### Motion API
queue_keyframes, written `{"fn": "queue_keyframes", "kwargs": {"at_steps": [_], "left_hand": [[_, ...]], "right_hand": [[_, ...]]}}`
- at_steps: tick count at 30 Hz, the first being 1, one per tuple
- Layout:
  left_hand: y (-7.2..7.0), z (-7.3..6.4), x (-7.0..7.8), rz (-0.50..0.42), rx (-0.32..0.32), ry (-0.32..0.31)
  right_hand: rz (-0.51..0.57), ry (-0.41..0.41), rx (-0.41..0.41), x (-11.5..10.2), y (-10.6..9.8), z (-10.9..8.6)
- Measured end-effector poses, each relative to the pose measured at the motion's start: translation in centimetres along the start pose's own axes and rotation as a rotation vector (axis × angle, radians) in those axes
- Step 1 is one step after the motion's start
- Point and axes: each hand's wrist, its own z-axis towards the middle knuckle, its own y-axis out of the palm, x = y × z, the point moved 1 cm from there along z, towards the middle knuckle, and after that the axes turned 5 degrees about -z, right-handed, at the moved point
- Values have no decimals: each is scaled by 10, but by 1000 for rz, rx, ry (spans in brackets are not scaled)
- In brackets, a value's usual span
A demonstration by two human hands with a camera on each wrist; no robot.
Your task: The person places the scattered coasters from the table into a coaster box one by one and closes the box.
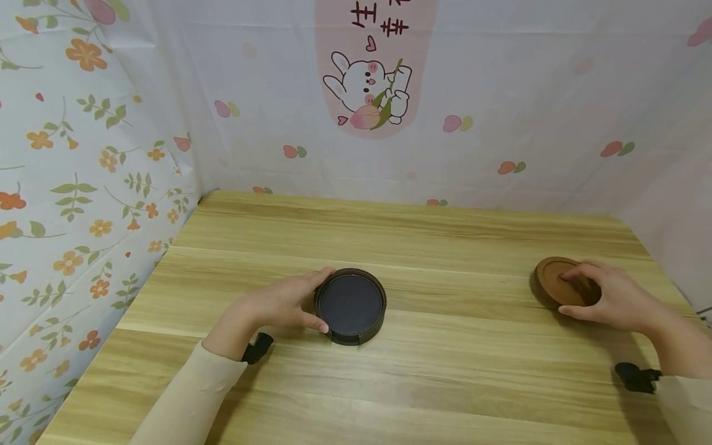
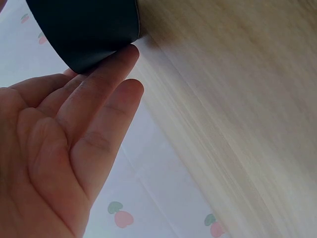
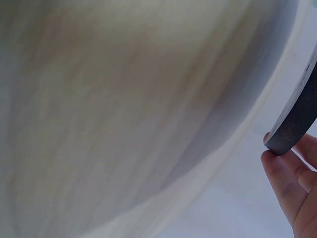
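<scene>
A round dark holder (image 1: 347,339) with a stitched black coaster (image 1: 350,306) inside stands near the middle of the wooden table. My left hand (image 1: 278,303) holds its left side, thumb at the front and fingers behind. In the left wrist view, the fingers lie against the holder's smooth dark wall (image 2: 89,29). Over to the right, my right hand (image 1: 617,296) grips a round brown wooden coaster (image 1: 556,278) with a raised rim. The thumb is on its near edge and a fingertip reaches over its top. In the right wrist view, its dark edge (image 3: 294,124) shows tilted.
The wood-grain table (image 1: 423,383) ends at a hanging white cloth (image 1: 478,74) with a rabbit print behind. A flowered cloth (image 1: 100,185) hangs on the left. Black wrist mounts (image 1: 258,347) sit under both forearms.
</scene>
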Motion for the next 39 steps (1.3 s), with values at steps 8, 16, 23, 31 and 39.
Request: {"fn": "queue_keyframes", "kwargs": {"at_steps": [8, 16, 23, 31, 39], "left_hand": [[1, 0, -2, -1, 2, 20], [0, -1, -1, -2, -3, 12], [-1, 0, -3, -5, 2, 37], [-1, -1, -2, 1, -4, 19], [-1, -1, -2, -9, -1, 16]], "right_hand": [[50, 2, -59, -20, 0, 13], [79, 17, -128, -44, -3, 27], [99, 1, -143, -68, -5, 40], [101, -35, -171, -93, -3, 56], [125, -73, -192, -116, 0, 71]]}}
